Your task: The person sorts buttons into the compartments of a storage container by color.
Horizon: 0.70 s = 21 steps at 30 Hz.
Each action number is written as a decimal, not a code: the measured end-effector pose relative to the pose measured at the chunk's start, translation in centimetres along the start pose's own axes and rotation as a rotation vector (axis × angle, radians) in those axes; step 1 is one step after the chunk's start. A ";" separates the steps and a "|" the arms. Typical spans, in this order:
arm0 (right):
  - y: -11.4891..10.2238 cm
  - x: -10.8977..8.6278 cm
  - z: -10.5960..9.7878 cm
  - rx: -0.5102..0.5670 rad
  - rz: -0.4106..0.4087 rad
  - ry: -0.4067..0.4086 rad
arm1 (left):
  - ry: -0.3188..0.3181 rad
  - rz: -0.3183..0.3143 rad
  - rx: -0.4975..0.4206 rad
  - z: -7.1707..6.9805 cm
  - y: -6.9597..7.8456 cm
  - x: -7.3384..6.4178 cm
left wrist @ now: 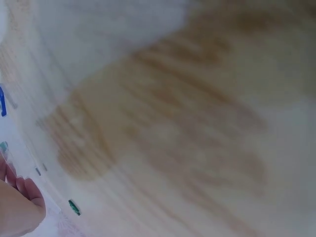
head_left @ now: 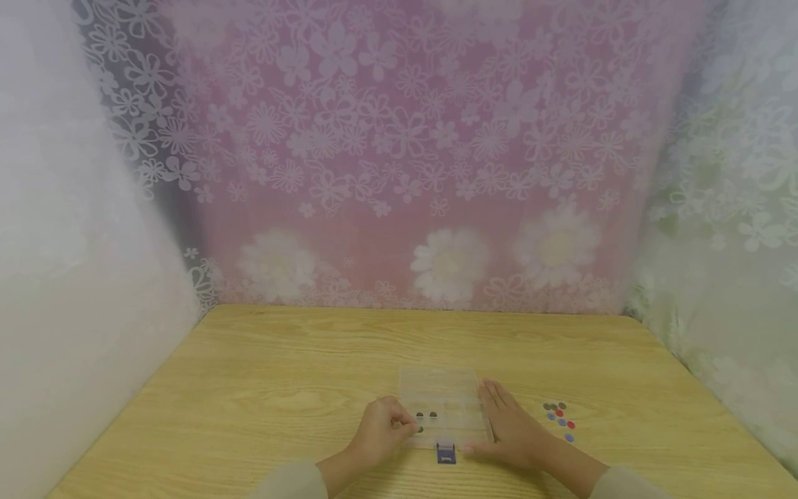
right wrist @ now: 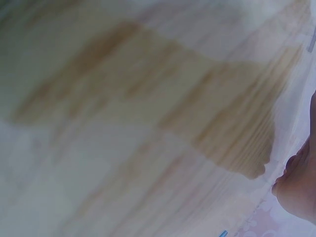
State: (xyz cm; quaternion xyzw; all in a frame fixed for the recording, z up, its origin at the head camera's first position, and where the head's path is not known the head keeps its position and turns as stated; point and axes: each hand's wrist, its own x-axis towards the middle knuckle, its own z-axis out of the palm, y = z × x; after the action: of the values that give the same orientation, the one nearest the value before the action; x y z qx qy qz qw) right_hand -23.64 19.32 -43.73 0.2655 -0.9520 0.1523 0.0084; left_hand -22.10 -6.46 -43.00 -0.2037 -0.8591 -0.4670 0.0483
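Note:
A clear plastic box [head_left: 466,430] with compartments lies on the table, its see-through lid [head_left: 436,381] tipped back and a dark blue latch [head_left: 445,454] at the front. Two dark discs [head_left: 427,415] sit in its left compartments. At its front left my left hand [head_left: 377,431], fingers curled, pinches a third dark disc [head_left: 420,430] between thumb and forefinger. My right hand [head_left: 514,433] rests along the box's right side, fingers straight and thumb by the front edge. In the left wrist view, a green piece [left wrist: 74,207] shows apart from the left hand [left wrist: 19,207].
Several loose discs [head_left: 562,422], dark, blue and red, lie on the wooden table [head_left: 299,367] to the right of the right hand. A flowered pink curtain [head_left: 399,208] hangs behind the table, with pale sheets [head_left: 93,242] at both sides.

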 end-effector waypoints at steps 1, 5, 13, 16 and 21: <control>0.0 0.0 0.0 -0.001 -0.001 0.001 | 0.001 0.000 0.004 0.0 0.0 0.0; -0.1 0.0 0.0 -0.003 0.003 -0.001 | 0.006 0.003 0.024 0.1 0.0 0.1; 0.0 0.0 0.1 -0.008 0.009 -0.009 | 0.016 -0.011 0.030 -0.2 0.2 0.0; 0.1 0.0 0.1 -0.010 0.007 -0.011 | 0.025 -0.013 0.004 -0.5 0.3 -0.1; 0.1 0.0 0.0 -0.004 -0.002 -0.010 | 0.050 0.027 0.005 -1.2 0.1 -0.1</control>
State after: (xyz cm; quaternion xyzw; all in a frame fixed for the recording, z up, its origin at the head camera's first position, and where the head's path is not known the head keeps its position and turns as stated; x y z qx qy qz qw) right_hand -23.65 19.43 -43.77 0.2673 -0.9520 0.1492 0.0043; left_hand -22.07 -7.38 -42.28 -0.2032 -0.8560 -0.4691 0.0766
